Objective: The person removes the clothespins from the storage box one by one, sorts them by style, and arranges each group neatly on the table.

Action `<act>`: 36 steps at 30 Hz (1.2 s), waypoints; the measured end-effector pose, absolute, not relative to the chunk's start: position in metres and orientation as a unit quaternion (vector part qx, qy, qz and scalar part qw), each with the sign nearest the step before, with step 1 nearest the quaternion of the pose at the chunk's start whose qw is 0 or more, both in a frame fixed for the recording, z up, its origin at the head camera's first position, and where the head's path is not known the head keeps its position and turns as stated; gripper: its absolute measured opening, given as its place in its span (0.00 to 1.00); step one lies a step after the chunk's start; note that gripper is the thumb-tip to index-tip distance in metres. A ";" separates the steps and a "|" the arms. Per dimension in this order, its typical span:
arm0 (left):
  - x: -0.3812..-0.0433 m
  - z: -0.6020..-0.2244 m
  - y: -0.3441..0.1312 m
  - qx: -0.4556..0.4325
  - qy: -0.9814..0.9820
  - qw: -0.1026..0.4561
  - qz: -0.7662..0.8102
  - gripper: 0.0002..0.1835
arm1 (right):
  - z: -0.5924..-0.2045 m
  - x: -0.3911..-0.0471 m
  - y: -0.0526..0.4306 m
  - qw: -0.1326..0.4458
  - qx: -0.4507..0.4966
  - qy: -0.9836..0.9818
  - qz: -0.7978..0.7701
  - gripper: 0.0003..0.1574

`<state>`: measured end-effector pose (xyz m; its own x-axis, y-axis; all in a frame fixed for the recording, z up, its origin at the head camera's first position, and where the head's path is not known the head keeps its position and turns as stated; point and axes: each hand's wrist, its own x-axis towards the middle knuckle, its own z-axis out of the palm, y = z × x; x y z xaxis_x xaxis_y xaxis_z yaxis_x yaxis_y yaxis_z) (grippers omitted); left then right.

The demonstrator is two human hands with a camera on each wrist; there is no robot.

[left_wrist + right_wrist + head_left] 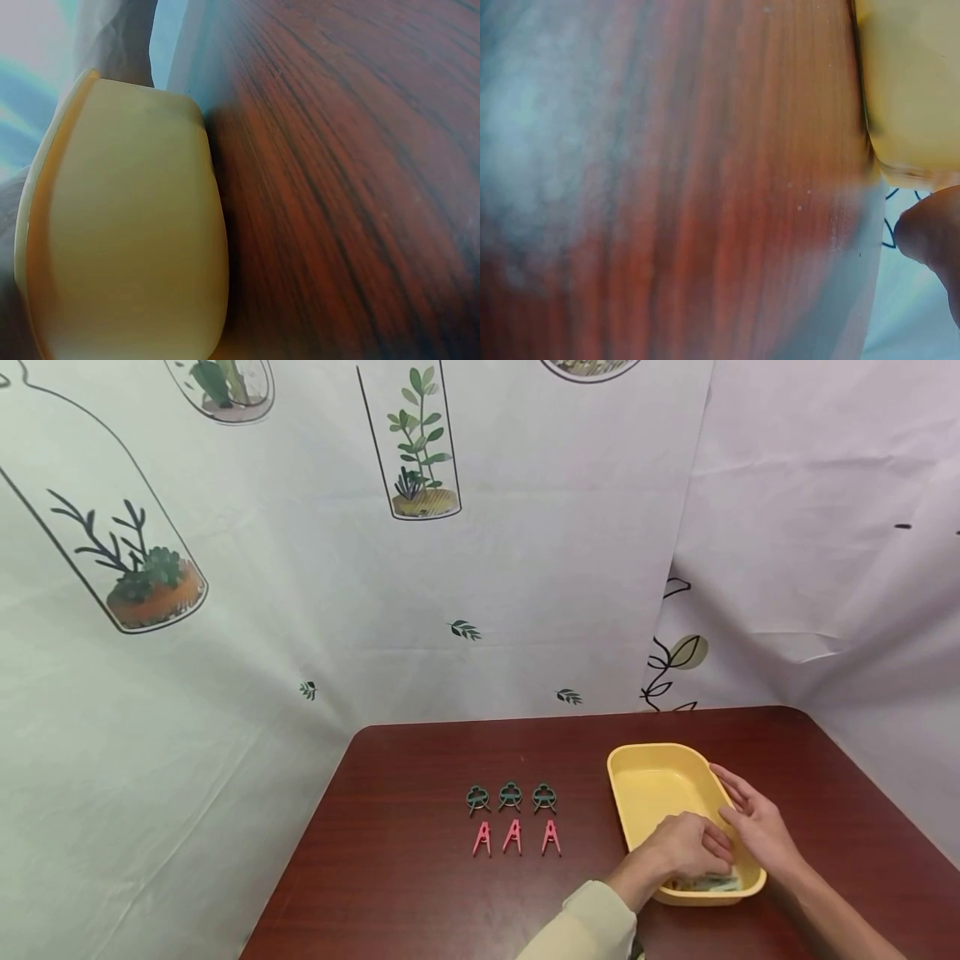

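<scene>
A yellow plastic tray (660,777) lies on the right part of the table. My left hand (692,845) reaches over its left rim, with bent fingers down inside the near end. Pale green and brownish small items (708,882) lie there, partly covered by that hand; I cannot tell whether its fingers pinch one. My right hand (761,831) grips the tray's right rim, thumb over the inside and fingers along the outer wall. The left wrist view is mostly the tray's outer wall (135,217). In the right wrist view a fingertip (930,229) shows beside the tray.
Left of the tray, three green round clips (511,796) form a row. Nearer me, three pink clothespins (512,837) make a second row. The dark red wooden table (390,827) ends at a white printed cloth (525,568) hanging behind and at the sides.
</scene>
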<state>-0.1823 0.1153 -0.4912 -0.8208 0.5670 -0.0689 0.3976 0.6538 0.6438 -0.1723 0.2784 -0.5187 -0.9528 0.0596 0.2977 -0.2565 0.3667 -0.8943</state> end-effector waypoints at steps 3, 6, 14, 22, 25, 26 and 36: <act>-0.182 -0.491 0.115 0.267 0.897 0.137 0.323 0.05 | -0.518 -0.172 0.278 0.138 0.060 -0.815 0.559 0.36; -0.183 -0.491 0.116 0.272 0.898 0.131 0.321 0.03 | -0.518 -0.172 0.278 0.137 0.060 -0.816 0.559 0.37; -0.183 -0.491 0.115 0.276 0.898 0.137 0.315 0.05 | -0.520 -0.173 0.280 0.135 0.057 -0.816 0.559 0.37; -0.183 -0.492 0.116 0.300 0.899 0.147 0.284 0.11 | -0.523 -0.173 0.281 0.142 0.066 -0.811 0.563 0.37; -0.183 -0.493 0.116 0.313 0.897 0.151 0.274 0.11 | -0.523 -0.173 0.282 0.145 0.069 -0.809 0.566 0.37; -0.184 -0.493 0.116 0.321 0.896 0.150 0.269 0.11 | -0.523 -0.173 0.282 0.146 0.069 -0.809 0.566 0.37; -0.185 -0.493 0.116 0.355 0.886 0.138 0.265 0.06 | -0.523 -0.173 0.281 0.144 0.064 -0.804 0.573 0.37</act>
<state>-0.1848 0.1161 -0.4929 -0.7100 0.7020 -0.0561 0.5561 0.6077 0.5670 -0.1727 0.2815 -0.5233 -0.9500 0.0624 0.3058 -0.2687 0.3352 -0.9030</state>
